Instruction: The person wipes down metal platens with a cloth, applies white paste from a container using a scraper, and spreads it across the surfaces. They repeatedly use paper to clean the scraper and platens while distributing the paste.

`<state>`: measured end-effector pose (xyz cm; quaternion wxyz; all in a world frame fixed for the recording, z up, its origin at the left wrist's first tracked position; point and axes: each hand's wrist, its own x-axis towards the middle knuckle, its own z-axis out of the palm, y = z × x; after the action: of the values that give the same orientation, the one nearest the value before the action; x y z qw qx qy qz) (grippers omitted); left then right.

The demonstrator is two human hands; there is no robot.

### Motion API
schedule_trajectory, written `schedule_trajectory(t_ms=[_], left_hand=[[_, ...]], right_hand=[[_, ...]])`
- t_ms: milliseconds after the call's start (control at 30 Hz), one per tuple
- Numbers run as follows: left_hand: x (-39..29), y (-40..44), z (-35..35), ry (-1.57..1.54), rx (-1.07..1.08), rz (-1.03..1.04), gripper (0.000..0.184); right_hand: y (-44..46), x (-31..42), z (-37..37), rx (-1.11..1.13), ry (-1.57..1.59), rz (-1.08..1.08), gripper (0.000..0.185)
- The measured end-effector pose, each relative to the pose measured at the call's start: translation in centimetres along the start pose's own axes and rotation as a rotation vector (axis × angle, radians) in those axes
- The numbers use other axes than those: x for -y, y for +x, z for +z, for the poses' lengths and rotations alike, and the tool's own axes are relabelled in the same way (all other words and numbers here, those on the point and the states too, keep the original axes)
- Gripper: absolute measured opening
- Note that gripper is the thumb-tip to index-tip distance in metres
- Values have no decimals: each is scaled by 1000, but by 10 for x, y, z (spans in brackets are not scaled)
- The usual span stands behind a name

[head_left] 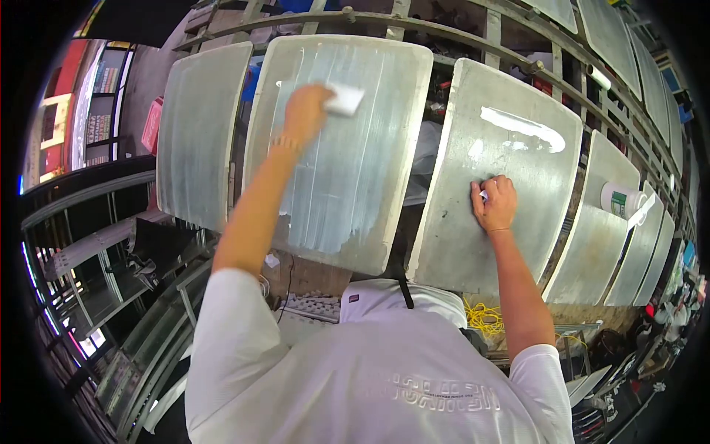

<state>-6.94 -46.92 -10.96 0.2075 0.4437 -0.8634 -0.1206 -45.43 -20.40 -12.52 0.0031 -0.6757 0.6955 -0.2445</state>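
My left hand [307, 111] is closed on a flat white spreader [345, 100], over the upper part of a large grey panel [410, 111]. That panel carries a thin bluish film with pale vertical streaks. On the panel to its right [547, 214], my right hand [495, 203] rests with curled fingers. A small white bit shows between them; what it is I cannot make out. Above this hand lies a thick smear of white paste [521, 127], with smaller dabs below it.
Another coated panel [200, 133] lies at far left, with more panels [588, 251] to the right. A white tub with a green label [617, 200] stands there. Wooden rails [444, 37] run behind. Metal framing [111, 259] is at left, yellow cord [484, 318] below.
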Motion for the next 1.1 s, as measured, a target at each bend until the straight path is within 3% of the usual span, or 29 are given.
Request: schedule_trajectory(t_ms=[33, 100, 167, 233, 300, 367, 467, 600, 733, 867, 933, 1100], left_hand=[[-10, -89, -10, -8, -33, 62, 31], [-46, -177, -43, -10, 41, -40, 42], [-76, -238, -77, -39, 158, -141, 40], [-74, -247, -94, -9, 252, -202, 39], [-53, -236, -90, -103, 238, -237, 35], [-37, -148, -83, -46, 58, -222, 30], [22, -7, -56, 44, -161, -14, 30], [66, 102, -34, 134, -104, -82, 29], [91, 105, -16, 140, -23, -128, 30], [69, 19, -44, 92, 46, -137, 32], [59, -54, -60, 158, 118, -86, 32], [-24, -263, -107, 57, 102, -238, 39]], right_hand=[[1, 2, 2, -3, 17, -10, 25], [-2, -1, 3, -4, 31, 0, 25], [-3, -3, 3, 5, 30, -10, 25], [1, -3, 5, -3, 17, -15, 25], [-2, -3, 4, 3, -13, -18, 25], [-2, -3, 4, 0, -6, -14, 25], [-1, -2, 2, 14, -1, -12, 25], [0, -1, 2, 19, 11, 5, 25], [-3, -3, 5, 39, 7, 4, 24], [-6, -3, 6, 54, 9, -14, 24], [-5, -4, 6, 38, -5, -13, 23], [-3, -2, 6, 17, 25, -41, 22]])
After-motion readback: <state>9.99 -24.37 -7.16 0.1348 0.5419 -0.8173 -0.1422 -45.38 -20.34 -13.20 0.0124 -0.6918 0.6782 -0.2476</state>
